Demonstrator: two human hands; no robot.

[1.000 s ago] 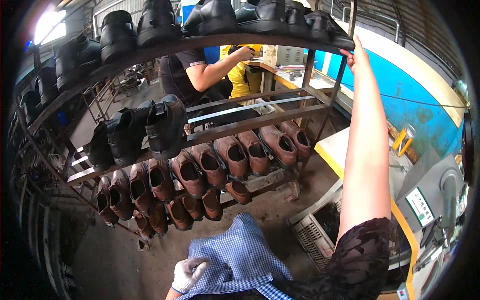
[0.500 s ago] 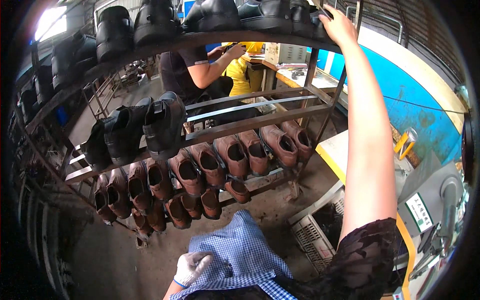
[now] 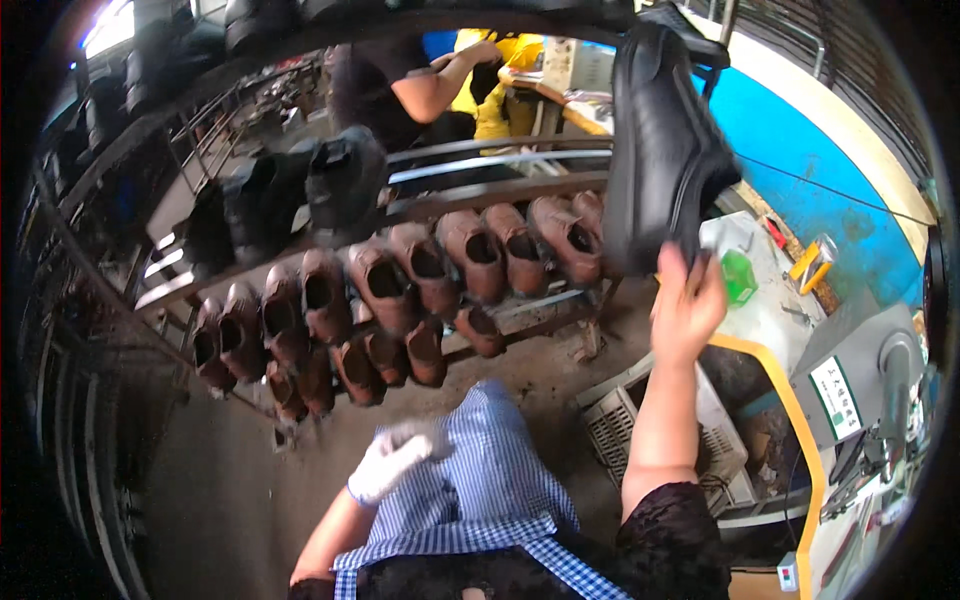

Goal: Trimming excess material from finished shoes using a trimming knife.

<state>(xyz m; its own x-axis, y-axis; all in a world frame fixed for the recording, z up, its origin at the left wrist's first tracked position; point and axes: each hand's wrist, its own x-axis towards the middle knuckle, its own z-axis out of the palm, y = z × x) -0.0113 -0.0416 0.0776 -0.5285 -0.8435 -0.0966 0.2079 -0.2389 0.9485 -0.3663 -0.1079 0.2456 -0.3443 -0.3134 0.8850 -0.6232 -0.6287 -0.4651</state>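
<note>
Black shoe held up by its lower end

The right hand (image 3: 690, 310), bare, pinches the lower end of a black shoe (image 3: 650, 150), thumb and fingers closed on it. The shoe stands steeply on end above the grip, in front of the right end of the rack (image 3: 415, 211) and near the bench (image 3: 765, 325). The left hand (image 3: 388, 468), in a white knit glove, sits before the checked apron (image 3: 490, 440); it looks loosely curled, with nothing showing in it, but blur hides how far its fingers open.

With so much of the shoe above the grip, it could tip; a firm pinch and a steady wrist would suit, and the left hand could brace it. Keep it off the metal rails, which might scuff the upper.

The upper looks like smooth leather with a soft sheen, long and rounded, with a raised seam. The brown shoes (image 3: 385, 285) look similarly smooth, their openings oval and dark. The rack is bare, narrow bars.
</note>
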